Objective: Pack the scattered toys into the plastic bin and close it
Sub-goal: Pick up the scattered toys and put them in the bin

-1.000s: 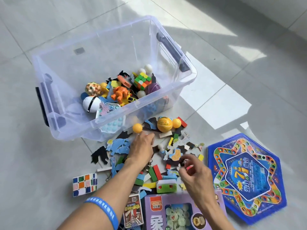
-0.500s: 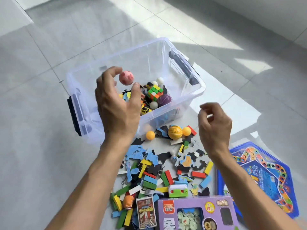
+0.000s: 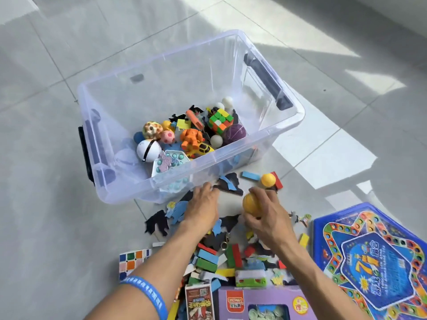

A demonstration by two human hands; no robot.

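Gathering toys: the right hand [image 3: 265, 218] cups a yellow-orange ball [image 3: 251, 203] just outside the clear plastic bin [image 3: 231, 155]; the left hand [image 3: 203, 204] lies flat-fingered on foam pieces [image 3: 228, 185]. Next, likely a lift over the rim.

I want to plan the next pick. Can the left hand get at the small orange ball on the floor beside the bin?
Probably not directly. The small orange ball lies beyond the right hand, which grips a larger yellow ball, so the left hand would have to cross over it.
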